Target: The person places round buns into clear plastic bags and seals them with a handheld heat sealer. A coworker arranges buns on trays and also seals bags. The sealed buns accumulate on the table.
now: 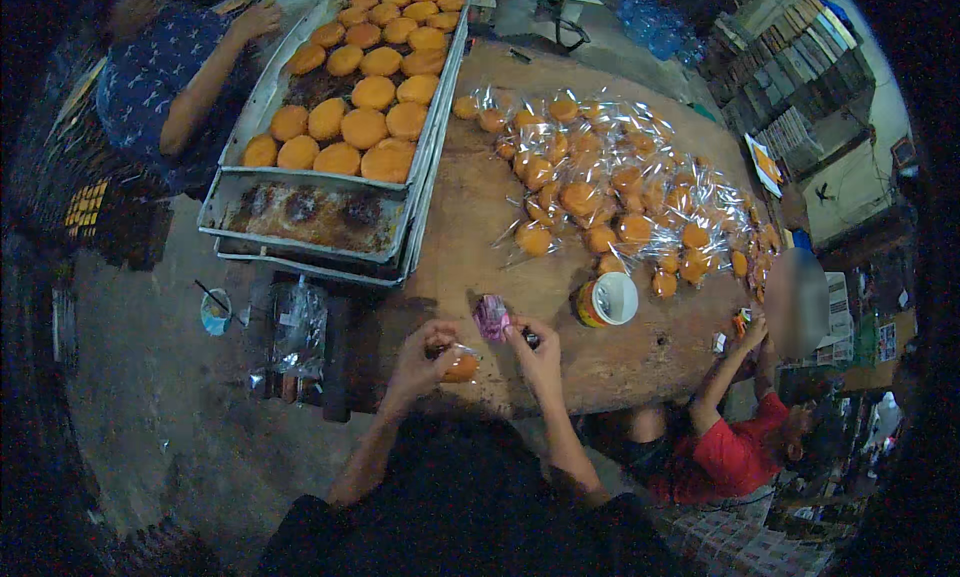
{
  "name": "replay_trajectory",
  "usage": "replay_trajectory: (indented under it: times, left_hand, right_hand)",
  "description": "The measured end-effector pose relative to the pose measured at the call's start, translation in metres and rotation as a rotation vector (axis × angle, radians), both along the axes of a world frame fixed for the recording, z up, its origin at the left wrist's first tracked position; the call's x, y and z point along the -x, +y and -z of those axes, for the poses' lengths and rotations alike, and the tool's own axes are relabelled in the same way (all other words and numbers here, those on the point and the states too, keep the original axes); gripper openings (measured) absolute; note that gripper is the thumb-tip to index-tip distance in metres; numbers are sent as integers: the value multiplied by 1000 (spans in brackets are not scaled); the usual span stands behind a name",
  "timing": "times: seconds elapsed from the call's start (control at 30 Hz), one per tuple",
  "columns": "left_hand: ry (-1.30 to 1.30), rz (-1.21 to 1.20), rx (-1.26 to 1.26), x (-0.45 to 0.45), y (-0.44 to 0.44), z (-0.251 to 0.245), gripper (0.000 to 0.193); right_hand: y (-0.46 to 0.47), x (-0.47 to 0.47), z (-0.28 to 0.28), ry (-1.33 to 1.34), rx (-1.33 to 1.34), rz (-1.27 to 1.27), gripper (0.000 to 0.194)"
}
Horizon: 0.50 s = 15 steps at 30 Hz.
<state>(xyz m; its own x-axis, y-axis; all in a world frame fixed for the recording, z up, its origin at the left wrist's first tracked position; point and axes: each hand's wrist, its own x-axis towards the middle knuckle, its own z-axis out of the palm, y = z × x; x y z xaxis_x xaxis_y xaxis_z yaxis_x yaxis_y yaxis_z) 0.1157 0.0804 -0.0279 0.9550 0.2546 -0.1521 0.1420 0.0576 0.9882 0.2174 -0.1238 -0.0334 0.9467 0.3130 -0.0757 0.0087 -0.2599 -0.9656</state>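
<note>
At the near edge of the wooden table (480,235), my left hand (420,359) grips the clear plastic wrapping of a round orange-brown cake (460,368). The cake sits low against my fingers, just over the tabletop. Pinched at one corner by my right hand (540,355) is a small pink and purple packet or bundle of printed slips (491,318); which one I cannot tell. A small dark thing shows by my right fingers, too blurred to name. Right of that hand stands a round tub (615,299) with a white inside and a red and yellow wall.
Stacked metal baking trays (311,173) at the left hold unwrapped cakes (365,129). Plastic-wrapped cakes (581,199) lie heaped across the table. One person in red (731,457) sits at the right; another in patterned blue (169,89) is beyond the trays. Plastic bags (296,329) lie at lower left.
</note>
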Motion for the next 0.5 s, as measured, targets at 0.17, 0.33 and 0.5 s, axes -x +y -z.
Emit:
replay_trajectory:
  times: [0.17, 0.33, 0.5]
  left_hand:
    - [-8, 40, 100, -8, -10, -10, 31]
    - [84, -10, 87, -3, -9, -4, 17]
    - [181, -75, 234, -3, -15, -5, 14]
  right_hand:
    - [22, 26, -37, -166, -10, -203, 17]
    - [25, 33, -38, -53, 18, -232, 20]
    - [18, 28, -23, 3, -91, -213, 20]
